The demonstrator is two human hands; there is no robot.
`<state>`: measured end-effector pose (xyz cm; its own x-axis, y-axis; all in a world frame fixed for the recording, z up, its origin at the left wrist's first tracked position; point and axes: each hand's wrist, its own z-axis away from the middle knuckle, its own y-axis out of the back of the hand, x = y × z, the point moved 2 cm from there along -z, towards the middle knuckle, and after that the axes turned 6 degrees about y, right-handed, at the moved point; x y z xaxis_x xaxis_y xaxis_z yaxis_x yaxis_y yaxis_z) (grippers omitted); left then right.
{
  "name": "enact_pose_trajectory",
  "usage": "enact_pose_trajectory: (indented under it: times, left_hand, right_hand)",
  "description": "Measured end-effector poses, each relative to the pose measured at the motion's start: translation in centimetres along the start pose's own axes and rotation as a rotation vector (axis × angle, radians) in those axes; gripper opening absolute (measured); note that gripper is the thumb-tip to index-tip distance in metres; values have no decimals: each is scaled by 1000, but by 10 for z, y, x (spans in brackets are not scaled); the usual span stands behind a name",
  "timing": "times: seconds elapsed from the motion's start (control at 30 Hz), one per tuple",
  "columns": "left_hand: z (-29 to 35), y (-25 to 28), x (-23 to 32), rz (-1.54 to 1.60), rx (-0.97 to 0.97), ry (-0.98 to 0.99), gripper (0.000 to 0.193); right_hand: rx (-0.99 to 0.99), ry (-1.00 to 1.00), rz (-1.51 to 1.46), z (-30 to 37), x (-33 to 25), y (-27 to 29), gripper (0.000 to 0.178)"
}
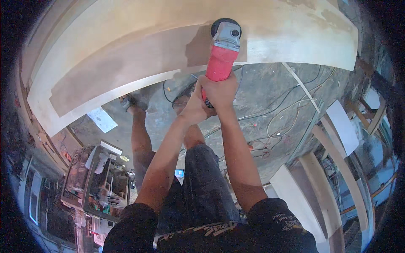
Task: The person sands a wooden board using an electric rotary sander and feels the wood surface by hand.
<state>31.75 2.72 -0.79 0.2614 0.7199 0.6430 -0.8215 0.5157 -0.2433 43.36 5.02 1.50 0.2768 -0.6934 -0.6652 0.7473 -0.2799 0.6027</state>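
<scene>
Two hands, one tool, up at twelve o'clock!
Both are clamped on it, the left hand point(195, 103) just beside the right hand point(221, 88), gripping the rear of one angle grinder point(220, 63), and what a sight: red body, silver-grey head, one round black disc point(215, 28) leading at the far end! That head is over one big pale wooden panel point(291, 42), sweeping from ten o'clock to two, a brownish patch along its near edge; whether disc meets wood, I cannot tell. Down at nine, one pale sheet point(102, 119) on the floor point(261, 84); at eight, one cluttered shelf unit point(86, 175); several cables point(291, 114) snake through two and three.
</scene>
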Motion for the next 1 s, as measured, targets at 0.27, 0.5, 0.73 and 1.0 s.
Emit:
enact_pose_trajectory:
  times: [0.27,0.5,0.73,1.0]
  left_hand:
    - [-21,-30,-8,21,-23,-178,112]
    - [-30,-51,-4,36,-30,-164,113]
    - [-37,-53,-5,-42,-48,-209,119]
    - [-21,-31,-10,-167,106,-193,111]
  right_hand:
    - [27,12,-16,-16,13,24,44]
    - [39,9,-53,-25,27,42,42]
    - [57,58,-20,-32,23,48,44]
    - [-45,44,-86,-22,24,21,49]
